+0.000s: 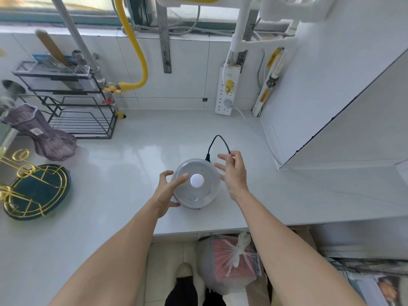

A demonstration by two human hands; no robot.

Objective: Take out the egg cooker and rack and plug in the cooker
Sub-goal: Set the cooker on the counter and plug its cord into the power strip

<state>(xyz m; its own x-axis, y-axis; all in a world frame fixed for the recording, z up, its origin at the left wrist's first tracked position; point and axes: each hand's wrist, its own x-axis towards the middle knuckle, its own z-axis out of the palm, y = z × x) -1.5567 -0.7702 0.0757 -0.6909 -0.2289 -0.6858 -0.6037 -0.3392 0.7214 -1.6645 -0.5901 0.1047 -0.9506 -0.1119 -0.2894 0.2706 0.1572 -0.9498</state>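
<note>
The egg cooker (199,196), a round base under a clear dome lid with a white knob, stands on the white counter (123,155) near its front edge. My left hand (169,191) grips the cooker's left side, index finger on the lid and thumb at the near rim. My right hand (234,173) is just right of the cooker, its other fingers spread, and pinches the black power cord (217,136) between thumb and forefinger. The cord loops up from the back of the cooker to that hand. No separate egg rack can be made out.
A white power strip (225,104) hangs on the back wall with a yellow and a white plug in it. A black wire shelf (81,120), a purple vase (48,138) and a dark tray with gold wire (37,195) stand at the left. A bagged bundle (227,261) sits on the floor below the counter.
</note>
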